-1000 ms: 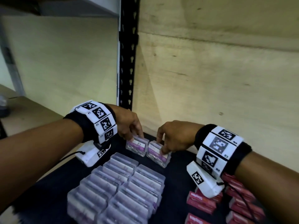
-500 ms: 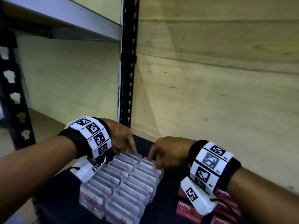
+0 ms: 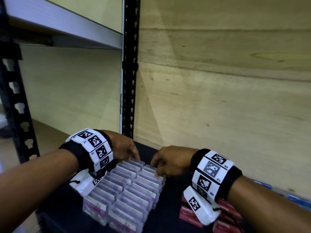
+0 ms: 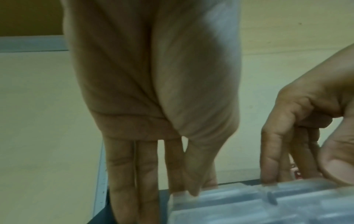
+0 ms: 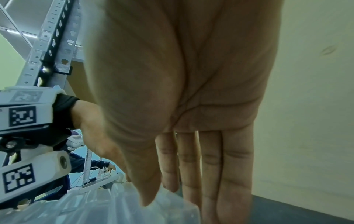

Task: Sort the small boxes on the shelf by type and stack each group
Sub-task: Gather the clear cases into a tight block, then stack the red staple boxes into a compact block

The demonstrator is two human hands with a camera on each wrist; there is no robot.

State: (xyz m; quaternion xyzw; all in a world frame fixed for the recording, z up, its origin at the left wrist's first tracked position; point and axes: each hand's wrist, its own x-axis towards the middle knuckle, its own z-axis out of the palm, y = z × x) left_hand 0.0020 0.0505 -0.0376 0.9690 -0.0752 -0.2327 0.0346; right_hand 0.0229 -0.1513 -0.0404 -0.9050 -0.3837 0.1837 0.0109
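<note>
Two rows of clear boxes with purple labels (image 3: 131, 190) stand on a black mat (image 3: 171, 199). My left hand (image 3: 135, 158) pinches the far box of the left row (image 3: 133, 163) between thumb and fingers. My right hand (image 3: 155, 170) pinches the far box of the right row (image 3: 149, 169) the same way. In the left wrist view my left hand (image 4: 191, 191) is at the clear box's (image 4: 249, 204) corner, thumb in front. In the right wrist view my right hand (image 5: 168, 195) straddles a clear box (image 5: 134, 212). Red boxes (image 3: 186, 214) lie under my right wrist.
A plywood back wall (image 3: 218, 98) rises just behind the hands. A black perforated upright (image 3: 130, 81) stands at the far left corner, with an upper shelf (image 3: 67, 31) to its left. Blue items (image 3: 294, 199) line the right edge.
Both hands drew their two clear boxes back from the far mat and set them against the far ends of the two rows. The head view tilted upward.
</note>
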